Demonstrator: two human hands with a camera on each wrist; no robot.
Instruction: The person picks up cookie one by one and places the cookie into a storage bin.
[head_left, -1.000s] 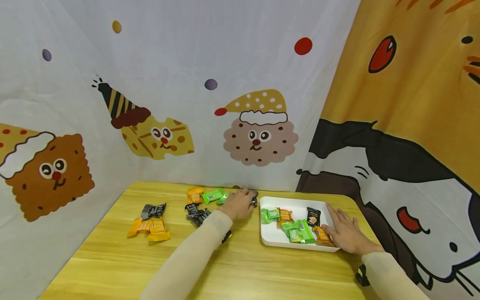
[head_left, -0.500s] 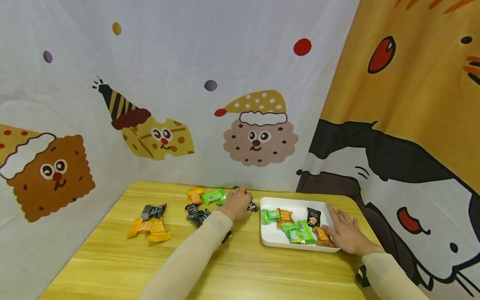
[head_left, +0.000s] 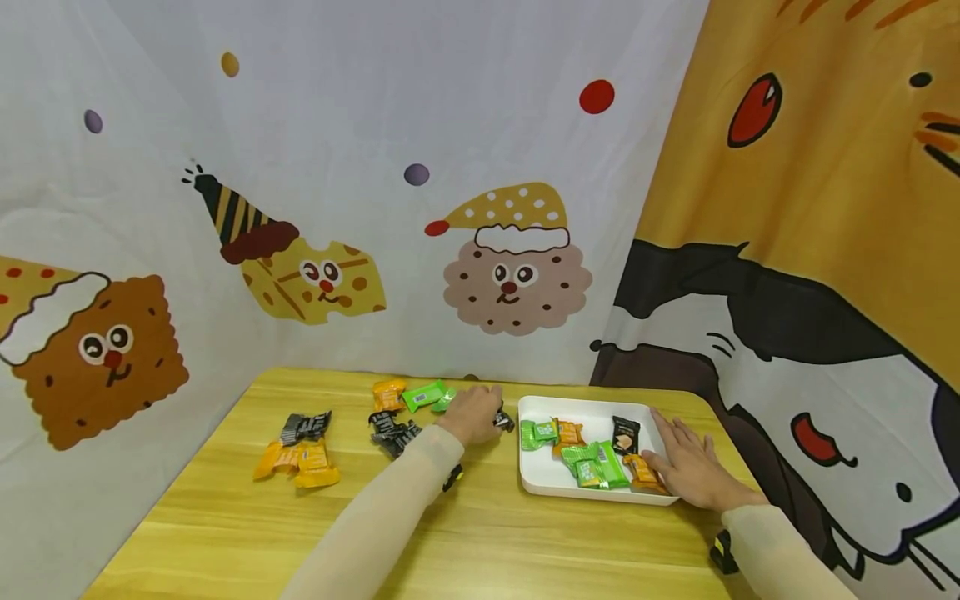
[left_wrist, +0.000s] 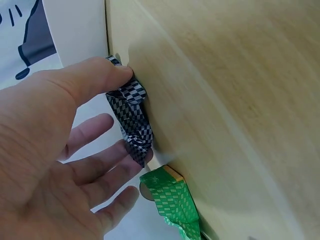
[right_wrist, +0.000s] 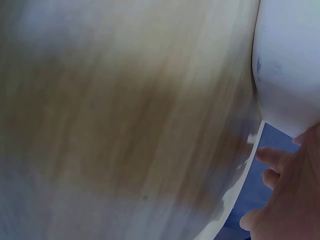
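At the back of the table, my left hand [head_left: 474, 414] is over a small black checkered snack packet [left_wrist: 131, 112]. In the left wrist view its thumb lies on one end of the packet and fingers reach to the far edge, pinching it. A green packet [left_wrist: 174, 200] lies just beside those fingers. My right hand [head_left: 693, 462] rests with extended fingers along the right rim of a white tray [head_left: 547, 483]. Inside the tray lie several green packets [head_left: 613, 465], two orange packets [head_left: 643, 473] and one black packet [head_left: 626, 435].
Left of my left hand lie black packets [head_left: 392, 432], an orange packet [head_left: 388, 394] and a green packet [head_left: 424, 395]. Farther left, a black packet [head_left: 306, 427] lies by orange ones [head_left: 315, 465]. A printed curtain [head_left: 337, 100] hangs right behind the wooden table [head_left: 480, 542].
My left hand and the black packet under it have shifted slightly toward me, and the packet has turned. The right hand stays at the tray's rim. The head view has shifted a little.
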